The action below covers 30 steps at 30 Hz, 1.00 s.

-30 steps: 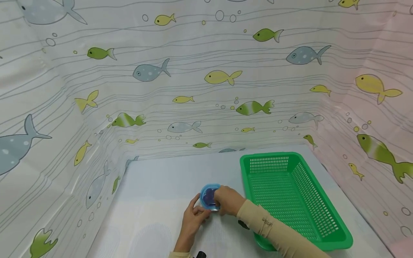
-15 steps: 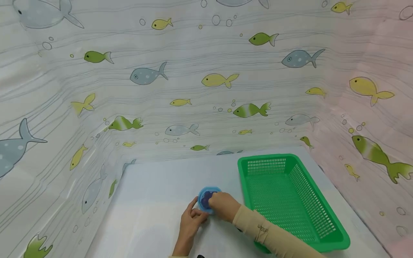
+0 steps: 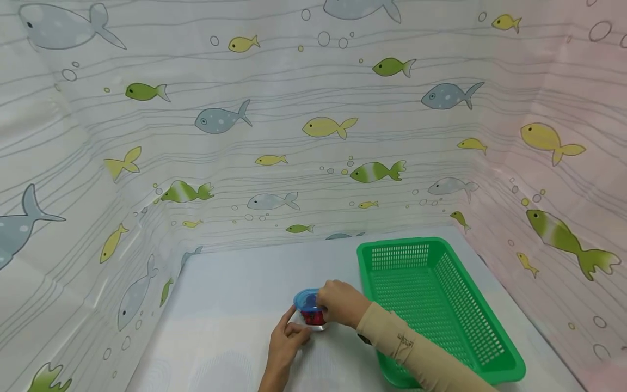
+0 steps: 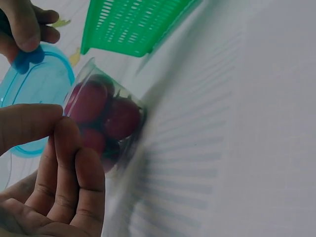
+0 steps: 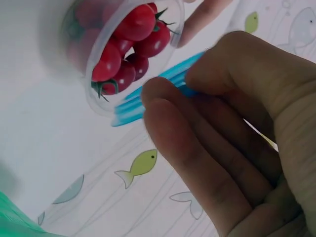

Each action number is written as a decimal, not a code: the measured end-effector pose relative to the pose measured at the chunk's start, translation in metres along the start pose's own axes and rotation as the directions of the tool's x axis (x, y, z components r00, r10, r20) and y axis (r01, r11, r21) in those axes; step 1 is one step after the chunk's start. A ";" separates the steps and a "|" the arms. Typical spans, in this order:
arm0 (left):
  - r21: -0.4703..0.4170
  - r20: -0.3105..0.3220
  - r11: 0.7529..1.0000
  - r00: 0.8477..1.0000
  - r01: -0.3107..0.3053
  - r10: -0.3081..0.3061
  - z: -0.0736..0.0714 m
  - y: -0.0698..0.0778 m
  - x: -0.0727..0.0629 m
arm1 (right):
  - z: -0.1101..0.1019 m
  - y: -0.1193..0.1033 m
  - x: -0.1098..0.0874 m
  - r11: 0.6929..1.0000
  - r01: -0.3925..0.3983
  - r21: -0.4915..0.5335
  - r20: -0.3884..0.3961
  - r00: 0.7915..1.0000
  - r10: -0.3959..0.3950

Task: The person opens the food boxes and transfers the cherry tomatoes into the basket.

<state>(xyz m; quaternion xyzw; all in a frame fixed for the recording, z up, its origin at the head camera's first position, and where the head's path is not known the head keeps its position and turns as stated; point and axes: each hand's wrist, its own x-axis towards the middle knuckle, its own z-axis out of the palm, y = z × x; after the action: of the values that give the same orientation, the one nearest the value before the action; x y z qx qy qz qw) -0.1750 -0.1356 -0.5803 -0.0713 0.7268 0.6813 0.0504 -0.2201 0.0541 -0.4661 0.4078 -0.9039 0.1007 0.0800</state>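
A small clear plastic tub (image 3: 318, 328) of red cherry tomatoes (image 3: 312, 317) stands on the white table in the head view. Its blue lid (image 3: 305, 300) is raised and tilted above it, pinched by my right hand (image 3: 345, 305). In the right wrist view, thumb and fingers grip the lid's edge, and the tub's mouth shows uncovered, with green-stemmed tomatoes (image 5: 138, 22) inside. My left hand (image 3: 285, 345) holds the tub from the left and front. The left wrist view has its fingertips (image 4: 66, 133) right at the tub's rim.
To the right stands a green slotted plastic basket (image 3: 366, 272), with my right forearm across its near left corner. Fish-printed sheeting (image 3: 274, 174) walls the table at the back and both sides.
My right hand has lifted the blue lid off the tub and tilted it, so the red tomatoes beneath now show. The left hand stays at the tub. The head view has shifted slightly.
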 end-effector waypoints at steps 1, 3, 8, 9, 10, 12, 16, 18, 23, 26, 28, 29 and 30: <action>0.002 0.000 1.000 1.000 0.002 -0.002 0.000 0.000 0.000 | 0.000 0.001 0.000 1.000 0.007 0.006 -0.007 1.000 -0.007; 0.004 0.003 1.000 1.000 0.001 -0.001 -0.001 0.001 -0.001 | 0.002 0.001 -0.001 1.000 0.026 -0.001 -0.037 0.999 -0.026; -0.001 0.006 1.000 1.000 0.005 -0.005 -0.001 0.001 0.000 | 0.003 0.002 -0.001 0.998 0.027 -0.059 -0.145 0.989 -0.035; -0.004 0.005 1.000 1.000 0.008 -0.008 -0.001 0.000 0.000 | 0.002 0.003 0.000 0.998 0.019 -0.054 -0.167 0.986 -0.028; -0.006 0.005 1.000 1.000 0.011 -0.011 0.000 0.000 0.001 | 0.001 0.004 0.000 0.999 0.008 -0.038 -0.188 0.982 -0.015; -0.006 0.002 1.000 1.000 0.010 -0.010 0.000 -0.001 0.001 | -0.002 0.006 0.001 1.000 -0.016 0.017 -0.227 0.974 0.020; 0.000 -0.008 1.000 1.000 0.004 -0.004 0.002 0.000 0.000 | -0.004 0.012 0.005 0.991 -0.064 0.121 -0.285 0.954 0.097; 0.001 -0.013 1.000 1.000 0.001 -0.001 0.002 0.002 -0.001 | -0.005 0.016 0.007 0.983 -0.087 0.162 -0.298 0.945 0.133; 0.015 -0.023 1.000 1.000 0.005 -0.005 0.003 0.004 -0.002 | -0.007 0.024 0.011 0.950 -0.147 0.275 -0.300 0.926 0.230; 0.033 -0.028 0.999 1.000 0.011 -0.011 0.003 0.003 -0.002 | -0.009 0.028 0.013 0.923 -0.186 0.338 -0.300 0.908 0.293; 0.039 -0.030 0.999 0.999 0.019 -0.018 0.003 0.002 -0.002 | -0.010 0.029 0.015 0.901 -0.205 0.382 -0.297 0.896 0.330; 0.041 -0.029 0.999 0.999 0.021 -0.020 0.003 0.001 -0.001 | -0.011 0.029 0.016 0.888 -0.216 0.407 -0.293 0.889 0.351; 0.039 -0.028 0.999 0.999 0.027 -0.026 0.003 0.004 -0.002 | -0.012 0.030 0.017 0.874 -0.224 0.430 -0.293 0.881 0.370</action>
<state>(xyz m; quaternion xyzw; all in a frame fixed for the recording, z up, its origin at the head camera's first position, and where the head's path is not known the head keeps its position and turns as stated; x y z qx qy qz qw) -0.1734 -0.1326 -0.5759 -0.0892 0.7398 0.6649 0.0507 -0.2529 0.0636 -0.4537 0.2428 -0.8878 0.3613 0.1491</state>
